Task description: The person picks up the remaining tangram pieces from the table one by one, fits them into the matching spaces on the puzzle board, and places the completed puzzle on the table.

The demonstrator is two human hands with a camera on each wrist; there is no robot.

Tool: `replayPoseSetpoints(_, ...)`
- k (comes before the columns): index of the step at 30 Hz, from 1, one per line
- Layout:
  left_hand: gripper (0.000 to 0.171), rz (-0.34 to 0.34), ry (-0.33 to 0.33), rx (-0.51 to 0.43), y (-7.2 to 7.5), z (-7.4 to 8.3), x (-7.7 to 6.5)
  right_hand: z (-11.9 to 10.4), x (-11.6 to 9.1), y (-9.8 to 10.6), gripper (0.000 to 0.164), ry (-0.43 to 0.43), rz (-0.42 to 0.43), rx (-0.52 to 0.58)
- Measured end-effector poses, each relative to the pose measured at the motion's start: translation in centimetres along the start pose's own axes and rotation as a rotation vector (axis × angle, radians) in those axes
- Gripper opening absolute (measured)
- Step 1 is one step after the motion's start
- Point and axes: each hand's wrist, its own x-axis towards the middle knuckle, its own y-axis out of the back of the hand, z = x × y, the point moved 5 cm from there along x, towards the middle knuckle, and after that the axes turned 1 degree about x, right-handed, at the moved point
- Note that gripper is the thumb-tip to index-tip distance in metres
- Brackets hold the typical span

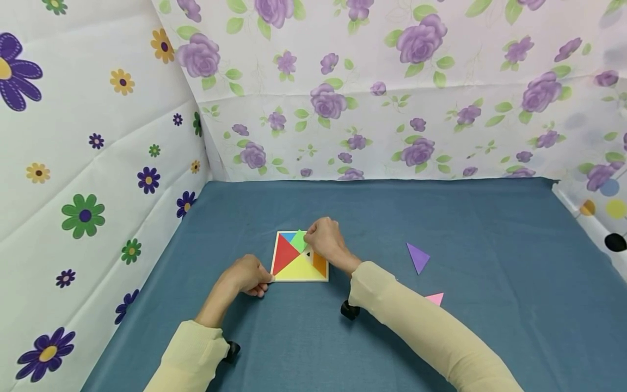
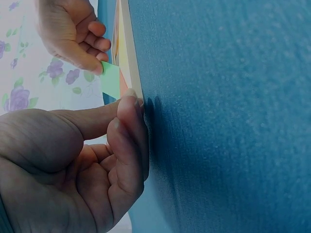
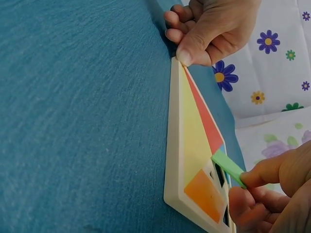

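A square tangram board with a pale rim lies on the cloth. My left hand grips its near left corner between thumb and fingers. Over the board's far side, my right hand pinches a green tangram piece between thumb and finger. In the right wrist view this piece is tilted, its lower end right at the board's surface. Set in the board are a red triangle, a yellow triangle, an orange piece and a blue piece, partly hidden by the green one.
To the right on the blue cloth lie a purple triangle and a pink triangle, the latter partly covered by the right sleeve. Flowered sheets hang behind and at the left.
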Motion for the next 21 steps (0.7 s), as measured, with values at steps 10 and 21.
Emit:
replayPoseSetpoints(10, 0.022, -0.008, -0.001, -0.017, -0.06, -0.07, -0.13, 0.24, -0.02, -0.01, 0.050, 0.017, 0.029, -0.093)
replayPoseSetpoints(21, 0.021, -0.012, -0.013, -0.020, 0.01, -0.05, -0.07, 0.37, -0.10, -0.09, 0.055, 0.055, 0.041, -0.123)
